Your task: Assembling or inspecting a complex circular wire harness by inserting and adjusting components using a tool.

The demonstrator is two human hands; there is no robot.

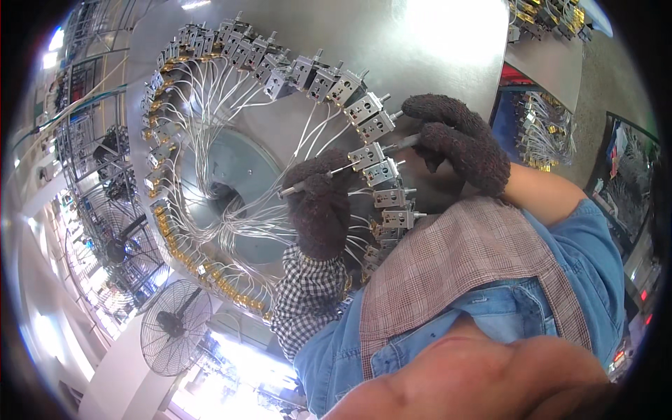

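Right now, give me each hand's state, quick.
Left hand: closed on a slim rod-shaped tool, its thin end at a metal block.
Right hand: closed on a grey rod beside that block.

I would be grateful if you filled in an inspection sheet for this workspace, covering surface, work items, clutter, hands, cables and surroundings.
Surface: shiny grey metal tabletop; a round grey disc lies inside the ring of blocks.
Work items: metal blocks in a curved row, wired.
Clutter: more cabled parts at the right.
Hands: both in dark gloves; left hand holds a slim tool, tip at a block; right hand at a grey rod-like piece, grip unclear.
Cables: white cables gather near the disc's middle and fan outward.
Surroundings: caged fan, lower left.
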